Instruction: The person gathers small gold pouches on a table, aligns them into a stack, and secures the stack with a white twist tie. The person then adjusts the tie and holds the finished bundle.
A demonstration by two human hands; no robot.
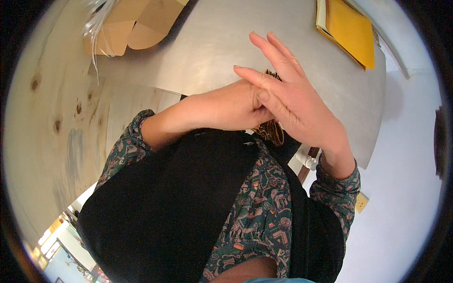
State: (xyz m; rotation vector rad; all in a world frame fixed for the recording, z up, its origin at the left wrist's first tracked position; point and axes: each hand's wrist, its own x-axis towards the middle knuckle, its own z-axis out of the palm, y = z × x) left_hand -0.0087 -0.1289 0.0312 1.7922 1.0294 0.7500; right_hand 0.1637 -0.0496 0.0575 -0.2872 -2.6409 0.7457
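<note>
My left hand (236,104) is closed around a bundle of thin dark pieces with gold edges (271,133). The bundle shows below the fingers, and a small part of it sticks out above; the rest is hidden by both hands, and I cannot tell what kind of pieces they are. My right hand (293,94) lies against the bundle and the left hand, its thumb across the left fingers. The other right fingers stretch out up and to the left, apart from each other. Both hands are in front of my chest, over the near edge of a grey metal-topped table (212,42).
An open brown cardboard box (153,23) stands at the far left, with clear plastic strands (100,28) beside it. A yellow folder or envelope (349,33) lies at the far right. Light knotty plywood (56,104) fills the left side, and a pale wall (401,188) the right.
</note>
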